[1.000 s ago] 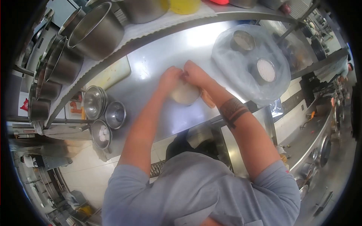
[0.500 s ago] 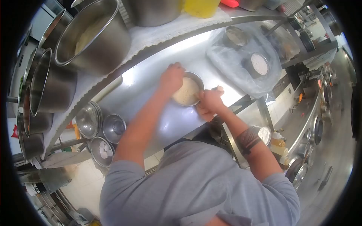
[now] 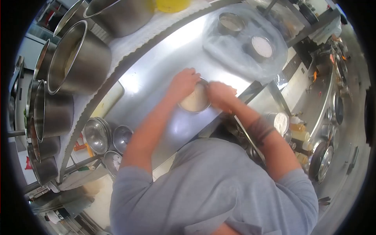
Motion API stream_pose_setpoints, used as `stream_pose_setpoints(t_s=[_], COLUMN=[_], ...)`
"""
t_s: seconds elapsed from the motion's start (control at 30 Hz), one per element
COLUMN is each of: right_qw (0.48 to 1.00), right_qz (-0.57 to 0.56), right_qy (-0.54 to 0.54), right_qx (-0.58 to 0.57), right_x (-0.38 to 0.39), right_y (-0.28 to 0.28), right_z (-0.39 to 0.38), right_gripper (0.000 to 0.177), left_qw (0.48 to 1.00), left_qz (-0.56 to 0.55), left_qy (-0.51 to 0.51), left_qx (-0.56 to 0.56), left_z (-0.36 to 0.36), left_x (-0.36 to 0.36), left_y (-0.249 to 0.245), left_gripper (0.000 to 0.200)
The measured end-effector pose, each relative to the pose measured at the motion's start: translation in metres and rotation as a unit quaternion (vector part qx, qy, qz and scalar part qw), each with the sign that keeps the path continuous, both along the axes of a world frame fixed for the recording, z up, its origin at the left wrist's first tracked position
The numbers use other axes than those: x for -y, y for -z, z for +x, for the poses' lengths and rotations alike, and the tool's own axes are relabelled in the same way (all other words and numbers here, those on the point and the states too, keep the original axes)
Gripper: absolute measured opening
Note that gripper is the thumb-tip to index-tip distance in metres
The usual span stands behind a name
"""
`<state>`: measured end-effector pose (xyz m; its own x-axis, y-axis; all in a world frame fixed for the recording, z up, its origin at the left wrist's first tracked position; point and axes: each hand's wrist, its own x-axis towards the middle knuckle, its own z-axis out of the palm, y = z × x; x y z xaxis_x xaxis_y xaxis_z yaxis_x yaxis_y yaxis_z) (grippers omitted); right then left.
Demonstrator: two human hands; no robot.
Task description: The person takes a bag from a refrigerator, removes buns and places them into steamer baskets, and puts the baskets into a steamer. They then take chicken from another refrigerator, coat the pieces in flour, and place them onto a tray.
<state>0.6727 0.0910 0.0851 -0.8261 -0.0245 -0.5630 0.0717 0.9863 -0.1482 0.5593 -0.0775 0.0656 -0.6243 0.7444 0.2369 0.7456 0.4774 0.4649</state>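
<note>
A small steel bowl [image 3: 194, 102] of pale crumbs sits on the steel counter [image 3: 164, 62] in front of me. My left hand [image 3: 183, 83] rests on the bowl's far-left rim, its fingers curled over the edge. At the bowl's right side, my right hand [image 3: 220, 95] is closed and reaches over the crumbs. What the right hand's fingers hold is hidden.
Two steel bowls with white contents [image 3: 261, 47] sit on a clear plastic sheet [image 3: 235, 51] at the back right. Large steel pots [image 3: 78, 64] line a shelf on the left. Nested small bowls [image 3: 98, 135] stand at the lower left. More containers [image 3: 281, 122] sit under the counter to the right.
My right hand has moved from the bowl's near-right edge up onto the bowl's right side. The left hand stays on the rim. My view has shifted.
</note>
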Motion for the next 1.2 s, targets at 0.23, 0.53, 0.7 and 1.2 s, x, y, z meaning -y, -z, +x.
stream_pose_setpoints(t_s=[0.23,0.53,0.7,1.2], right_qw=[0.918,0.985,0.893,0.890], right_qz=[-0.175,-0.014,-0.274,-0.157], right_qy=[0.341,0.128,0.349,0.358], right_qx=[-0.104,-0.118,-0.078,-0.236], right_x=[0.031,-0.001,0.030,0.046], right_y=[0.053,0.004,0.044,-0.028], right_z=[0.056,0.021,0.075,0.100], right_gripper=[0.036,0.036,0.040,0.026], left_qw=[0.995,0.997,0.996,0.991], left_qz=[-0.034,-0.052,-0.034,-0.012], left_qy=[-0.087,0.055,-0.077,-0.124], left_qx=[0.022,-0.004,0.010,0.050], left_z=[0.011,0.002,0.024,0.033], left_x=[0.003,-0.016,-0.014,0.006], left_y=[0.020,0.025,0.016,0.024], left_gripper=[0.011,0.013,0.013,0.015])
